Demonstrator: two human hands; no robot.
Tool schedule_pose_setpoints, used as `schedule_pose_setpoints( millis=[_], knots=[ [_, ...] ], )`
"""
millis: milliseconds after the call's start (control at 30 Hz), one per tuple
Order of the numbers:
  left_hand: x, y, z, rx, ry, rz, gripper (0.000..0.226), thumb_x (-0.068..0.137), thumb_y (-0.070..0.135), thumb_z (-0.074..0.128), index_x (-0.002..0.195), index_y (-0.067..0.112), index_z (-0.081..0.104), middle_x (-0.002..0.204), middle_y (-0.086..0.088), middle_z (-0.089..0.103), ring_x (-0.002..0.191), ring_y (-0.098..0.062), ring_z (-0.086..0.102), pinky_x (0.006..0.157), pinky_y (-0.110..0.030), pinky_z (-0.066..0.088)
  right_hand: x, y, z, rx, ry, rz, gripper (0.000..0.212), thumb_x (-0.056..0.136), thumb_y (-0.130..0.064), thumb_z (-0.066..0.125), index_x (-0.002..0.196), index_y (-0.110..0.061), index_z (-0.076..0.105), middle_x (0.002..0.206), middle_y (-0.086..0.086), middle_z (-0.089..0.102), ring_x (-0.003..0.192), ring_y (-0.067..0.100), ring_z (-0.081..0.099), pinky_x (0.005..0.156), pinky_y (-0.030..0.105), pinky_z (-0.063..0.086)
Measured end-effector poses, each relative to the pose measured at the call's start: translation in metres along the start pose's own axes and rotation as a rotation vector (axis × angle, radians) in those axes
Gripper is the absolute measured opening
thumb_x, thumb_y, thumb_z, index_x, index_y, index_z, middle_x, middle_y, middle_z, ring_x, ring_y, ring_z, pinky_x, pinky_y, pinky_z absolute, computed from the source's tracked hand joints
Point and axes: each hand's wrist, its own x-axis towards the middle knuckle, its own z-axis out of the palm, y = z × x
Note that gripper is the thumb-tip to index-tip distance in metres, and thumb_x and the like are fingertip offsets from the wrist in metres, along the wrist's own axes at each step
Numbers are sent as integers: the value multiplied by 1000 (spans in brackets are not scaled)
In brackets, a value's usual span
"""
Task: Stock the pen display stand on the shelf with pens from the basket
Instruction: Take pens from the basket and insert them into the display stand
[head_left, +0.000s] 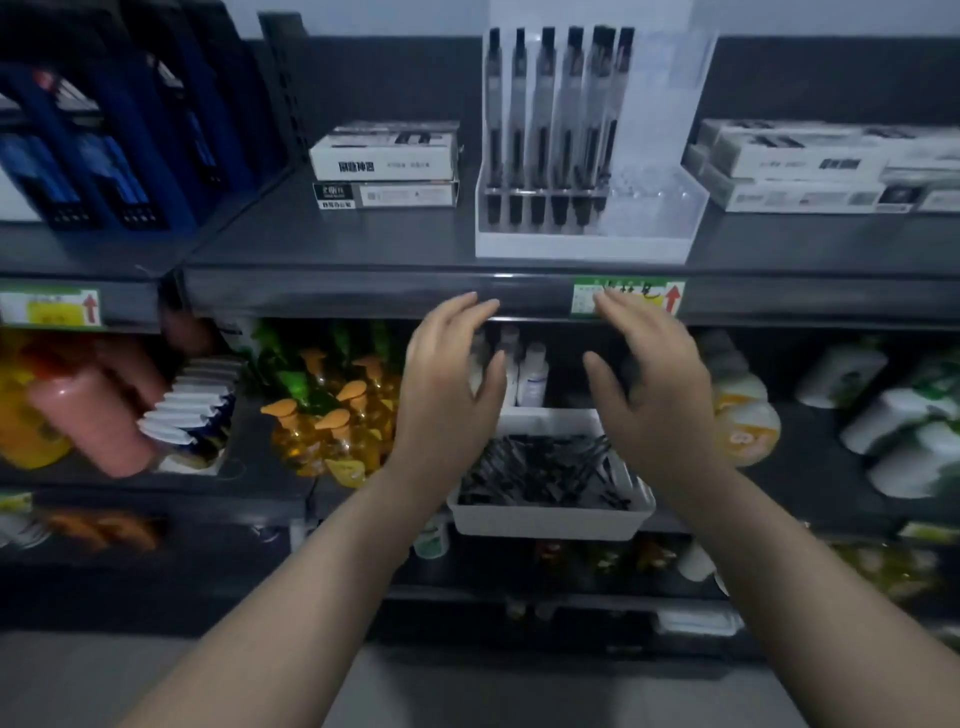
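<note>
Head view: pen display stand (655, 228) at 12 o'clock half full, basket (545, 522) at 6 holds many pens (540, 473); left hand (451, 387), right hand (655, 389) both empty, spread.

The stand (582, 244) sits on the shelf (337, 234) between the left boxes (384, 161) and the right boxes (821, 166), with pens (545, 130) upright in its left half. Below the shelf, the basket (545, 522) holds loose pens (540, 473). The left hand (447, 395) and right hand (654, 395) hang above it, one at each side.

Left hand (447, 400) and right hand (657, 400) mask the upper side walls of the basket (545, 522); the right hand also overlaps the price label (667, 299). Pen display stand (582, 236): top cut by frame edge. Box (384, 163) print illegible; pink bottle (88, 415) blurred.
</note>
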Motion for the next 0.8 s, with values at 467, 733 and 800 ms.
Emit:
schedule_pose_setpoints(
  millis=[467,733,800],
  knots=[
    [-93,-84,53,176,-452,-287,47,90,10,56,136,9,46,132,-10,49,122,-27,46,101,-34,37,-94,94,63,-72,-506,324,51,92,-13,56,141,-11,42,143,10,46,134,28,38,104,36,36],
    [-88,-95,115,204,-657,-436,59,84,5,60,140,11,42,137,-14,45,125,-33,45,101,-33,37,-93,154,96,-28,-766,309,54,92,-6,52,144,-9,38,147,12,39,136,30,36,110,37,33],
    [-84,-96,133,228,-724,-489,61,85,7,59,142,12,39,138,-13,43,125,-33,45,100,-29,36,-89,166,109,-4,-837,284,55,92,-5,52,144,-8,36,148,13,37,137,29,34,113,39,31]
  ],
)
